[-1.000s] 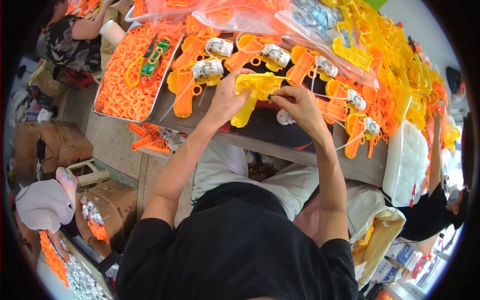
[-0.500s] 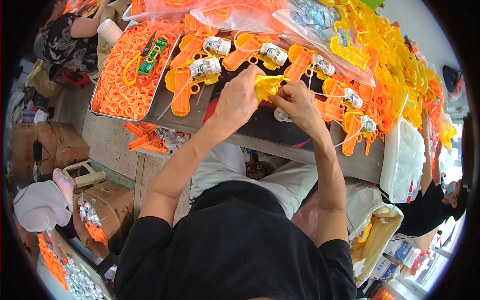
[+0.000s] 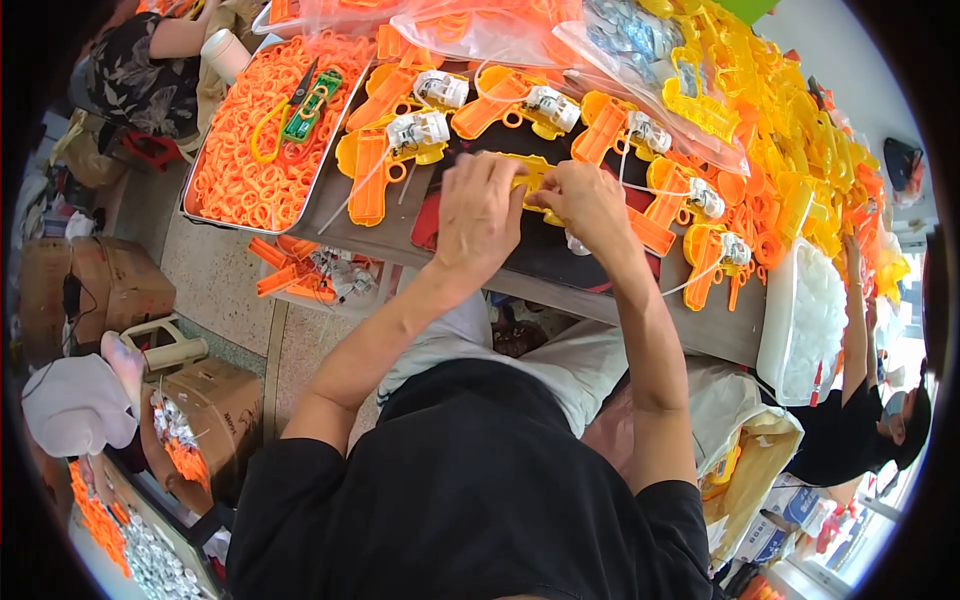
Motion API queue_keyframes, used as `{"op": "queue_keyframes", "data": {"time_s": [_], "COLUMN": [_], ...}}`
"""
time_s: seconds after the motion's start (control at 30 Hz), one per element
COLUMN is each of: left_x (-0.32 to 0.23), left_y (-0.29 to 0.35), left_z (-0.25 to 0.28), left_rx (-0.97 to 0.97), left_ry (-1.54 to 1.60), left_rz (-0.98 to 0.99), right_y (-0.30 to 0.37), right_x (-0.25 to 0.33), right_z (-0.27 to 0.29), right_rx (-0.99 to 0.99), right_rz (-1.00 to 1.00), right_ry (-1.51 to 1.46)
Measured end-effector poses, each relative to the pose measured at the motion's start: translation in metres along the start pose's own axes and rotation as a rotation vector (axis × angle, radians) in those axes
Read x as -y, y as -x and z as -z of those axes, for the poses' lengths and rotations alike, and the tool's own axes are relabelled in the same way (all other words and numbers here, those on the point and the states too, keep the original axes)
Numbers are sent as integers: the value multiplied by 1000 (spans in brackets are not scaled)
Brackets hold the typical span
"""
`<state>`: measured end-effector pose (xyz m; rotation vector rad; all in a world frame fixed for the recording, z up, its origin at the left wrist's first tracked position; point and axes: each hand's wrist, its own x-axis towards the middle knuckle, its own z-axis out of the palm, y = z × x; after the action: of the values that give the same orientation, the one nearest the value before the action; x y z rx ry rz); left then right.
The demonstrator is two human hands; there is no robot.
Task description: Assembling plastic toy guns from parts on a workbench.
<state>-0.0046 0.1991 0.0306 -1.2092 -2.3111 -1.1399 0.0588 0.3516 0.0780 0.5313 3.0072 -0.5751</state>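
Observation:
A yellow plastic toy-gun shell (image 3: 535,172) lies over the dark mat (image 3: 545,262) between my two hands. My right hand (image 3: 592,203) pinches its right part, fingers closed and bent down. At its left end is my left hand (image 3: 478,215), fingers bent and blurred by motion; whether they grip the shell cannot be made out. A small white part (image 3: 577,244) shows partly from under my right hand. Around the mat lie several orange toy-gun halves, such as one at the left (image 3: 370,185), with yellow pieces and white mechanisms set in them.
A metal tray of orange rings (image 3: 250,185) stands at the left, with scissors (image 3: 300,88) and a green tool (image 3: 312,108) on top. Yellow shells (image 3: 770,130) are heaped at the far right. A white tub (image 3: 800,330) holds translucent pieces. Other people work at both sides.
The yellow shell has come down from a raised, tilted hold to lie flatter over the mat. My left hand has shifted slightly nearer to me, its fingers loosened from their earlier grip.

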Motion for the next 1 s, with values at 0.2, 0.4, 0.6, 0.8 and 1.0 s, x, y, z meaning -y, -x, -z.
{"op": "queue_keyframes", "data": {"time_s": [0.2, 0.4, 0.6, 0.8, 1.0], "left_x": [12, 4, 11, -9, -13], "left_y": [7, -3, 1, -20, -31], "left_z": [-15, -26, -23, -34, -27], "left_rx": [-17, -1, -4, 76, 169], "left_ry": [3, -122, -107, -98, 88], "left_rz": [-34, 2, -39, -101, -60], "right_y": [48, 91, 86, 90, 89], "right_x": [-36, -87, -97, -96, -89], "right_z": [36, 12, 2, 13, 17], "right_rx": [-312, -293, -372, -481, -529], "right_rz": [61, -42, -29, -32, -120], "right_ry": [-235, 169, 92, -173, -434]}}
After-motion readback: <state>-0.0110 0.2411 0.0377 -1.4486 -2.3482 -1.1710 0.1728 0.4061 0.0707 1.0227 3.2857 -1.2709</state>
